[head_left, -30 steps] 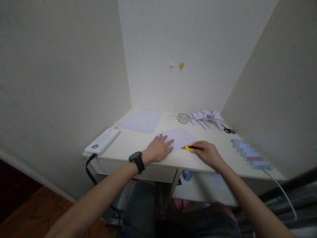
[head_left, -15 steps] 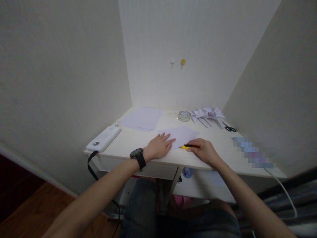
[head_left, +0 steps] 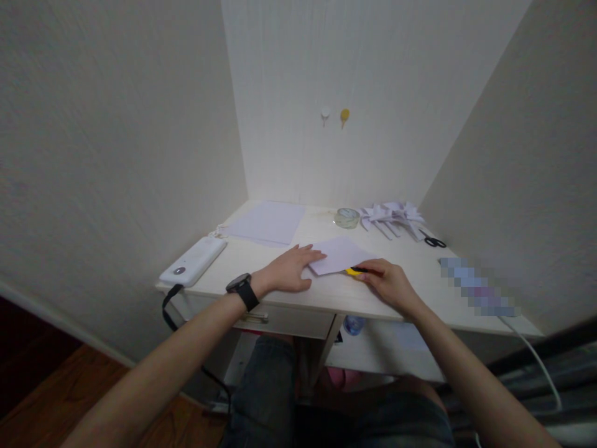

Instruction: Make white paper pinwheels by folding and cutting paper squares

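A white sheet of paper [head_left: 339,254] lies near the front of the pale desk [head_left: 261,283]. My left hand [head_left: 290,270], with a black watch on its wrist, rests flat on the desk with fingers stretched out, its fingertips touching the sheet's left edge. My right hand [head_left: 389,283] is closed around a yellow and black utility knife [head_left: 355,270], whose tip sits at the sheet's lower right edge.
A stack of white paper [head_left: 269,222] lies at the back left. A white device with a black strap [head_left: 193,262] sits at the left edge. A tape roll [head_left: 346,218], folded paper shapes [head_left: 392,218] and black scissors [head_left: 433,241] lie at the back right. Walls enclose three sides.
My left hand has slid left off the sheet, so only its fingertips touch the edge. The sheet now looks smaller and sits slightly further back. My right hand has hardly moved.
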A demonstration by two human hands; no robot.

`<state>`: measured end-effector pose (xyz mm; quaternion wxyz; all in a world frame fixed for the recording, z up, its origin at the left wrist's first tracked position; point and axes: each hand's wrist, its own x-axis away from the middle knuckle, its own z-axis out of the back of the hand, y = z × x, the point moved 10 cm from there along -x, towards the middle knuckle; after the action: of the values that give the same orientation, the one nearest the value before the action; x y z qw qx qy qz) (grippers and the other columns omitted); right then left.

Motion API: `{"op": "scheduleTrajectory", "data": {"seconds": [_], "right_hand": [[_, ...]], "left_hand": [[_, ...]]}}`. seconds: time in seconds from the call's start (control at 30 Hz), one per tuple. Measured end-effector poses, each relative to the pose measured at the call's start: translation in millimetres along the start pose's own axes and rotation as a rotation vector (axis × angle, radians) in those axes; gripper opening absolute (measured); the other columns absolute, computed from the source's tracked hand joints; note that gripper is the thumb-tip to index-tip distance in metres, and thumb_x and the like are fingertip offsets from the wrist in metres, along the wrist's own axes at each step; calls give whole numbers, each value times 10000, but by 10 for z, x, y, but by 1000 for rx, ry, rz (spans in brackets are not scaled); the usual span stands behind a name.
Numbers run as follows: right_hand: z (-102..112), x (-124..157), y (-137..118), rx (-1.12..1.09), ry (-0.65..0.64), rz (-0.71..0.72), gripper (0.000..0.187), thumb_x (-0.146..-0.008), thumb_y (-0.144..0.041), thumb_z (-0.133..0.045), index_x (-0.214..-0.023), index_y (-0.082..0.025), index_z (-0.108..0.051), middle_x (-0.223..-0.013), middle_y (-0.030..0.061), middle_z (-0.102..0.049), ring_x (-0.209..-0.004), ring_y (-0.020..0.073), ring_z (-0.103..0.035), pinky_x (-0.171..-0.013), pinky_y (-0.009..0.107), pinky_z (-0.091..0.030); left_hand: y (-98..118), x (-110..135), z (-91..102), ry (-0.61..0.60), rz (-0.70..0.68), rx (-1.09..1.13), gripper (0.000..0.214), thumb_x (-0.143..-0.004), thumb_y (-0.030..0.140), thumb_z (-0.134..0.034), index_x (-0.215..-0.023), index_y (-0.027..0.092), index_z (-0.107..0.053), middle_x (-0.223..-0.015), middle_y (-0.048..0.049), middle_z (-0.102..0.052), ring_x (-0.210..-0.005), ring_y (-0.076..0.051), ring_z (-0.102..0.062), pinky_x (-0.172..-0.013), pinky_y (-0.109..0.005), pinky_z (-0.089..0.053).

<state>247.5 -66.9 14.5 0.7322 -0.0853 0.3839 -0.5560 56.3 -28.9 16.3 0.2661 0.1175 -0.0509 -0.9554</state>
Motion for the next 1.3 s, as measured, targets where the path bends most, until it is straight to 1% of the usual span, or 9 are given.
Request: {"op": "scheduleTrajectory", "data": {"seconds": [0.17, 0.27, 0.37, 0.43, 0.53, 0.67, 0.77, 1.07, 1.3], "right_hand": [[97, -39, -39, -173, -27, -55, 252, -791, -340, -622, -955, -214, -767, -991, 72, -765, -911, 244, -706, -842, 369, -552], [179, -52, -116, -153, -50, -28, 269, -808, -353, -603, -962, -206, -769, -1003, 78, -766, -930, 254, -706, -840, 365, -548], [267, -55, -185, -85, -50, 9, 308, -862, -382, -547, -991, -205, -764, -1003, 78, -766, -892, 252, -708, -805, 361, -545], [344, -64, -221, -37, -31, 22, 336, -892, -399, -508, -989, -199, -760, -982, 82, -768, -848, 251, -707, -764, 356, -542], [492, -103, -318, 13, -1, 53, 377, -918, -437, -473, -951, -185, -751, -928, 90, -768, -787, 245, -695, -691, 329, -525], [668, -173, -498, 85, -9, 106, 433, -949, -492, -420, -886, -177, -711, -791, 75, -735, -674, 202, -648, -605, 282, -469], [752, -198, -577, 133, -6, 118, 459, -963, -512, -382, -837, -181, -674, -705, 55, -691, -612, 178, -603, -577, 269, -434], [825, -146, -625, 157, 61, 108, 482, -964, -553, -349, -894, -185, -653, -729, 59, -697, -631, 181, -616, -598, 271, -440], [883, -143, -530, 79, 112, 90, 470, -960, -545, -380, -964, -180, -676, -782, 66, -715, -683, 191, -640, -631, 279, -468]], "left_hand": [[-31, -21, 211, 186, 26, 48, 349, -950, 329, -470, -1263, 249, -603, -1268, -52, -657, -1209, -219, -566, -1116, -450, -296], [-6, -51, 333, 245, 32, 154, 288, -951, 344, -467, -1073, 209, -690, -1013, -49, -731, -948, -199, -645, -908, -357, -440], [-40, -76, 442, 251, 124, 257, 347, -919, 425, -505, -761, 163, -668, -660, -8, -634, -664, -153, -568, -631, -257, -394], [-31, -94, 543, 256, 155, 311, 402, -880, 465, -547, -622, 159, -578, -549, 27, -504, -577, -123, -477, -565, -239, -319], [41, -143, 713, 241, 133, 412, 410, -831, 488, -592, -595, 159, -527, -558, 44, -447, -564, -105, -425, -539, -230, -272], [121, -191, 956, 237, 111, 509, 435, -796, 546, -614, -621, 152, -550, -587, 38, -463, -555, -95, -420, -511, -220, -260], [155, -207, 1048, 233, 114, 548, 461, -786, 577, -616, -637, 142, -583, -588, 28, -483, -542, -91, -427, -491, -214, -254], [122, -224, 894, 198, 118, 642, 406, -745, 534, -679, -750, 129, -702, -670, -7, -608, -610, -121, -527, -508, -203, -332], [-63, -154, 863, 226, 160, 785, 395, -637, 431, -813, -881, 133, -726, -782, -26, -674, -691, -150, -586, -588, -232, -422]]}}
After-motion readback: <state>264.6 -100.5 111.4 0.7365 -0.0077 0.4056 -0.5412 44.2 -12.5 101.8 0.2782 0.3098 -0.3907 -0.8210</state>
